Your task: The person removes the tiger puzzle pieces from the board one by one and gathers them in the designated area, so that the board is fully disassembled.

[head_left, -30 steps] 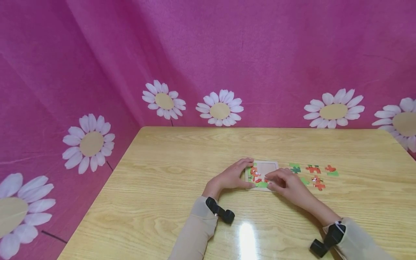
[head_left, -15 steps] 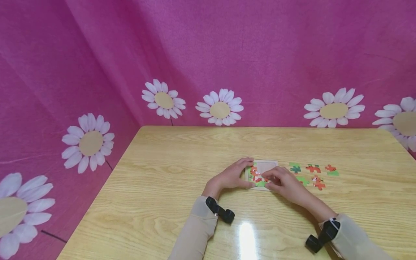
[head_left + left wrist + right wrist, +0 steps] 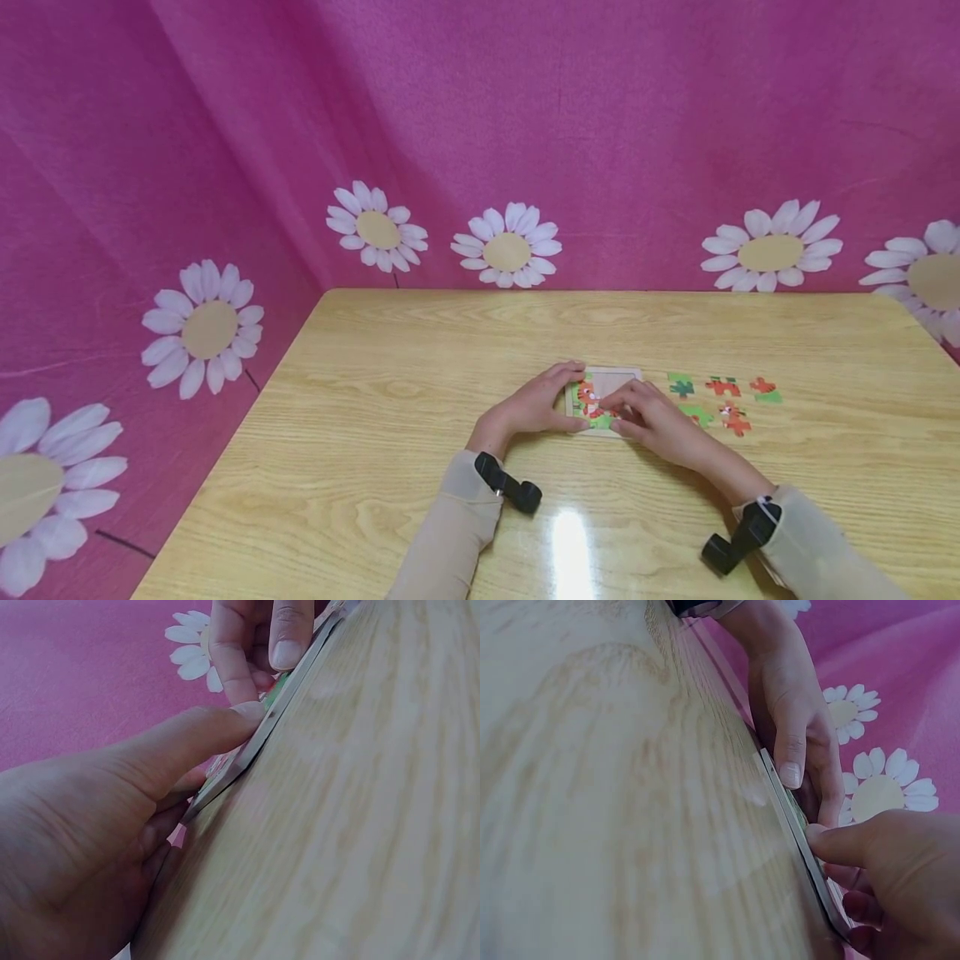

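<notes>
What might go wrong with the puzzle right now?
The puzzle tray is held only at its edge by the left hand, so a hard press by the right hand may slide or tip it. The loose pieces lie beside the right arm, and a sleeve might sweep them away.

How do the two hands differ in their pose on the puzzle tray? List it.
The left hand grips the puzzle tray by its left edge, thumb on the near rim; the right hand reaches over the tray, fingertips on the pieces inside. Left lies flatter; right arches. Both touch the tray.
</notes>
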Demonstrator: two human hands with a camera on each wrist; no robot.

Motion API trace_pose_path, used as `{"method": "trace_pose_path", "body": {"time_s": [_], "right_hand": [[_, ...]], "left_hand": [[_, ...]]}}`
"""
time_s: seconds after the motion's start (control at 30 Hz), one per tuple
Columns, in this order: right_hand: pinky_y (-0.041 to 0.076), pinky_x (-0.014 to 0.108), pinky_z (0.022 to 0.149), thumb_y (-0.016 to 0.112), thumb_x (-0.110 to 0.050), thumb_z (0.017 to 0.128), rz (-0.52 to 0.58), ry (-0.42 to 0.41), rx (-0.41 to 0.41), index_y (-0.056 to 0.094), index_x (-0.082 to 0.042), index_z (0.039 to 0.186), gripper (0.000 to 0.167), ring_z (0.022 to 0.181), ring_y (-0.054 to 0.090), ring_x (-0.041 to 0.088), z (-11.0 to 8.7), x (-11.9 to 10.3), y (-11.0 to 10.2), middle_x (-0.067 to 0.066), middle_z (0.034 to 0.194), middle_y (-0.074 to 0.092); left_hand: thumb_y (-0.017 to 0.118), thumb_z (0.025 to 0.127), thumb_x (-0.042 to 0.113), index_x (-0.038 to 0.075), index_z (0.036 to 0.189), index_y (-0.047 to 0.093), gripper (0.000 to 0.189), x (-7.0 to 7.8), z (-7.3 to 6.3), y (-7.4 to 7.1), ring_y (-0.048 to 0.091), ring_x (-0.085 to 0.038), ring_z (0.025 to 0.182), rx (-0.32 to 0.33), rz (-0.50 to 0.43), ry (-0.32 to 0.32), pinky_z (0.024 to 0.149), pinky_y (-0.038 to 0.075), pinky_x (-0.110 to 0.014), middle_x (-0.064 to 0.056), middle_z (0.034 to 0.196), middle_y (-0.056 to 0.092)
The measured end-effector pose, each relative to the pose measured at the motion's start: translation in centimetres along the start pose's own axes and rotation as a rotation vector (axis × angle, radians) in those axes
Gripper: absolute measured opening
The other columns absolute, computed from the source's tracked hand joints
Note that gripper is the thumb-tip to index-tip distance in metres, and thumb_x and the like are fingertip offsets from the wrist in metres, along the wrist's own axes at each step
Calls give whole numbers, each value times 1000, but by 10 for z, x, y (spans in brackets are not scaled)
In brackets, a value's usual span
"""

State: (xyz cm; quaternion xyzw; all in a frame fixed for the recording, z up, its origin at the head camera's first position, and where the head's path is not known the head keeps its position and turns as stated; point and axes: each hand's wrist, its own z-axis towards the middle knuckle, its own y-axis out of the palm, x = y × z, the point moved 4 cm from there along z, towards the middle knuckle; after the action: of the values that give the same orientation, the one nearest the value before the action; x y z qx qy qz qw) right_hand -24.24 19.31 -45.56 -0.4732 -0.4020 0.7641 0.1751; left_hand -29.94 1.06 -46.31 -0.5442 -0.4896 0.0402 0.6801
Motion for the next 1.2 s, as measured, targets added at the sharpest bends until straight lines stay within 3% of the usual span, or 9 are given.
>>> {"method": "trace_pose_path", "body": {"time_s": [0.2,0.47,0.77,1.0,1.2], "right_hand": [[35,18,65,68,-3,89,-14,-66,34,69,-6,111,23,82,42,8,-1,-4,-1,0,94,55],[37,17,61,73,2,83,-73,-131,166,70,-6,105,24,79,41,4,-6,-7,3,0,94,55],[38,13,57,73,9,79,-31,-195,279,69,-5,106,31,72,43,3,-13,-12,6,1,95,51],[40,14,55,69,14,80,4,-180,277,68,-2,105,30,69,41,-3,-11,-10,7,3,94,53],[43,16,57,65,14,83,56,-116,251,69,-2,104,26,72,43,-4,-9,-8,6,4,93,54]], "left_hand": [[73,87,36,11,150,37,77,0,1,-1,22,-17,152,1,11,15,125,22,-31,1,163,26],[75,86,35,10,149,38,77,1,2,0,23,-17,151,1,0,22,126,21,-31,1,162,28],[75,85,35,11,148,40,77,3,0,1,23,-16,151,1,2,16,125,21,-30,2,162,28],[75,85,36,12,149,39,77,3,-1,0,23,-15,151,2,5,8,125,21,-30,3,162,28],[75,85,36,12,149,39,77,2,-1,0,23,-15,151,3,-3,4,125,21,-30,3,162,28]]}}
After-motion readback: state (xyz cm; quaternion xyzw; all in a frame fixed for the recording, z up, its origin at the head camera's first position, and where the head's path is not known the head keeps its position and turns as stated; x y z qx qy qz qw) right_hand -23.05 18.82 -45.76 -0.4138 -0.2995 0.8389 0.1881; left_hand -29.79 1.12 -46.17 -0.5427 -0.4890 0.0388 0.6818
